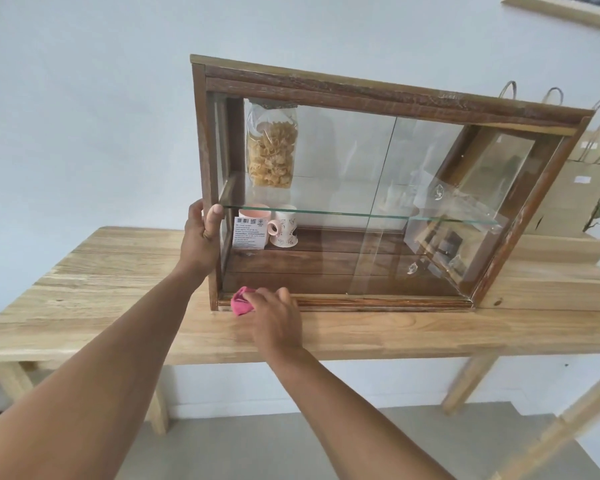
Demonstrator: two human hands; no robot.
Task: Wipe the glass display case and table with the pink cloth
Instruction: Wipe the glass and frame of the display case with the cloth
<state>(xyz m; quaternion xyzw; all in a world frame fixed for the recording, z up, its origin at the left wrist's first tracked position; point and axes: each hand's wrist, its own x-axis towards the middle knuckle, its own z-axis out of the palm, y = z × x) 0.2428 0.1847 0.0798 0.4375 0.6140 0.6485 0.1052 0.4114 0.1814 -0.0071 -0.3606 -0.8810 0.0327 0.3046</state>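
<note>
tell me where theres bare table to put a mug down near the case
Bare wood lies left of the display case on the table, and along the front strip right of the right hand. It is crowded at the case's front left corner, where the pink cloth and left hand work.

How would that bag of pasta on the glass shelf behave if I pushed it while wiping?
The pasta bag stands tall and narrow on the glass shelf, so it would probably tip rather than slide. Its clear film looks crinkly and soft, so it likely gives under the fingers. It seems light, since dry shells fill only part of it.
</note>
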